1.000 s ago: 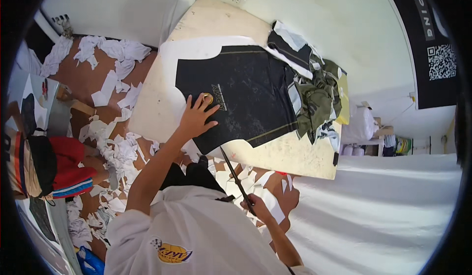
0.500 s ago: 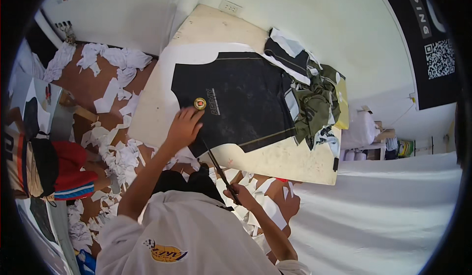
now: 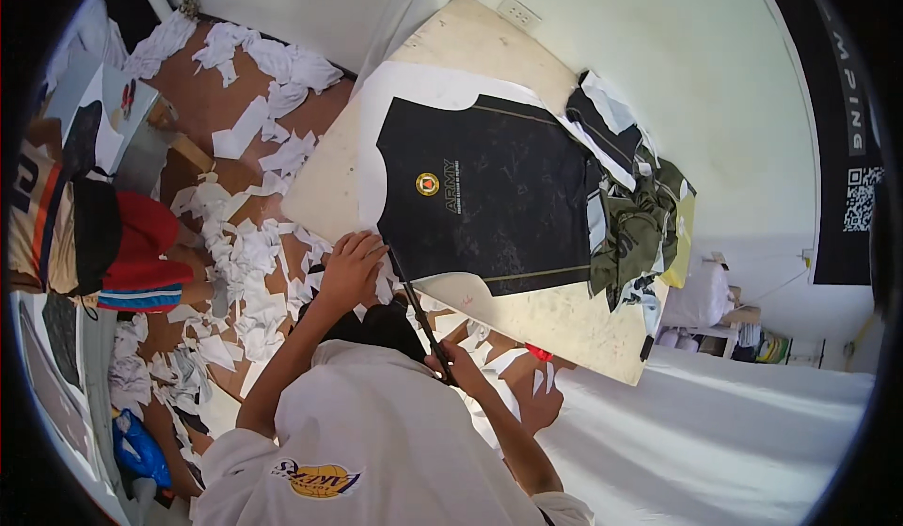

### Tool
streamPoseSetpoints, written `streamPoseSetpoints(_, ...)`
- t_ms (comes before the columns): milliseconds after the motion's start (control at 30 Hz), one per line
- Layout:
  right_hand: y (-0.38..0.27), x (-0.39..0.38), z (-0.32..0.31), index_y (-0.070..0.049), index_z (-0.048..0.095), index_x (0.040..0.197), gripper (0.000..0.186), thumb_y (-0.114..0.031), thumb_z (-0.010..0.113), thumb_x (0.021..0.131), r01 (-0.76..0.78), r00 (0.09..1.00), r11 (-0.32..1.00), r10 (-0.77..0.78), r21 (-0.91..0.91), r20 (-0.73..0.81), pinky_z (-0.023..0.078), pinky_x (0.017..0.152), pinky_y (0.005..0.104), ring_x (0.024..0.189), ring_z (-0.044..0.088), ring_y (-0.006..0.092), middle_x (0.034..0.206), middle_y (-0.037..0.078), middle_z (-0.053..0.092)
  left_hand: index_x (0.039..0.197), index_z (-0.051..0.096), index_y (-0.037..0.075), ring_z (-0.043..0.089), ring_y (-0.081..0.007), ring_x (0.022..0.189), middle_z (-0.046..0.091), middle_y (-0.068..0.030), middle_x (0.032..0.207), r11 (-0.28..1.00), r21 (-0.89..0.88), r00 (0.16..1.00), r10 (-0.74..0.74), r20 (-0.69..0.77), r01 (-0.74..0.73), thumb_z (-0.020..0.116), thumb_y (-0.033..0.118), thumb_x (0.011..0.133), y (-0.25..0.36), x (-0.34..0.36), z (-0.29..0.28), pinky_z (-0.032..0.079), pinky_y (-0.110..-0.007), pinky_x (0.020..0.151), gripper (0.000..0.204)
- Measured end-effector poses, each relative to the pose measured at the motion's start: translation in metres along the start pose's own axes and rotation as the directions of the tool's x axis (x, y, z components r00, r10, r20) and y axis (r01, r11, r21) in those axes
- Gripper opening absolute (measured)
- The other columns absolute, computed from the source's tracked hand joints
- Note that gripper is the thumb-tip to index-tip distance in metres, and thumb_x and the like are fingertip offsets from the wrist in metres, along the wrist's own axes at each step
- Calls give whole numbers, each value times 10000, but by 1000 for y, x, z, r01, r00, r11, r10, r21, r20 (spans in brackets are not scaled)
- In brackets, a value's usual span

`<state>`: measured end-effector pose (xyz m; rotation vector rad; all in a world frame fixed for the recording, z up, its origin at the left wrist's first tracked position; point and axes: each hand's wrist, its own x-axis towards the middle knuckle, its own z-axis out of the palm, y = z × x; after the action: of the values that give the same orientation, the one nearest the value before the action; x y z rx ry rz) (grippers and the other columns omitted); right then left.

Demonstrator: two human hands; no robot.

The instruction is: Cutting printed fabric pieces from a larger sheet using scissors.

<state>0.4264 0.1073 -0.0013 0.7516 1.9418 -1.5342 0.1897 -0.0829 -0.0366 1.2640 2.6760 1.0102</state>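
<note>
A black shirt-shaped fabric panel with a round yellow emblem and dark lettering lies flat, with white material showing around its edges. My left hand is at the panel's near left edge, fingers bent together over it; what lies under the fingertips is partly hidden. Long dark scissors are in my right hand, which is closed round the handles below the table's near edge. The blades point up and away, their tips meeting the panel's edge just right of my left hand.
The panel rests on a pale wooden table. Crumpled olive and black printed fabric is heaped at its right end. White scraps litter the brown floor. Another person in red shorts is at the far left, beside a grey table.
My left hand has moved off the panel's surface beside the emblem to its near left edge, and its fingers have drawn in. The whole view has shifted; my right hand still holds the scissors.
</note>
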Motion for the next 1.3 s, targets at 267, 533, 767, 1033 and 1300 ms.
streamPoseSetpoints(267,14,-7,7,-8,594,943,270,-247,719,923,-48,998,989,54,137,-37,498,755,326,809,624,141,859,70,676,1187,663,78,603,-330,1028,666,-123,1063,980,-199,997,-36,-75,20,636,54,848,-1,88,-9,478,-437,874,341)
streamPoseSetpoints(533,18,-8,2,-56,605,895,554,-602,690,853,-19,999,995,14,-95,-52,457,730,377,781,566,196,787,100,608,1527,378,318,133,-448,1493,203,-159,1629,930,156,834,213,509,-332,528,787,808,19,247,79,78,-726,1129,872)
streamPoseSetpoints(767,24,-35,0,-16,636,988,578,-552,757,809,-88,976,994,99,67,-193,469,715,345,773,572,191,823,87,622,1567,256,347,116,-402,1508,222,-139,1627,892,263,855,214,472,-368,456,845,793,13,349,150,41,-720,1137,941)
streamPoseSetpoints(1033,-11,-31,-31,-26,616,888,514,-529,721,856,-103,971,964,151,245,-185,415,621,307,667,518,136,715,26,569,1558,278,352,130,-388,1509,228,-121,1628,866,328,806,133,577,-378,486,862,756,23,392,155,78,-696,1155,973)
streamPoseSetpoints(1300,-28,0,-49,-47,625,875,467,-504,723,865,-45,982,973,85,225,-170,408,624,291,667,511,116,707,5,558,1544,322,338,132,-371,1512,241,-107,1625,895,288,834,147,531,-341,528,850,736,15,383,155,82,-701,1154,979)
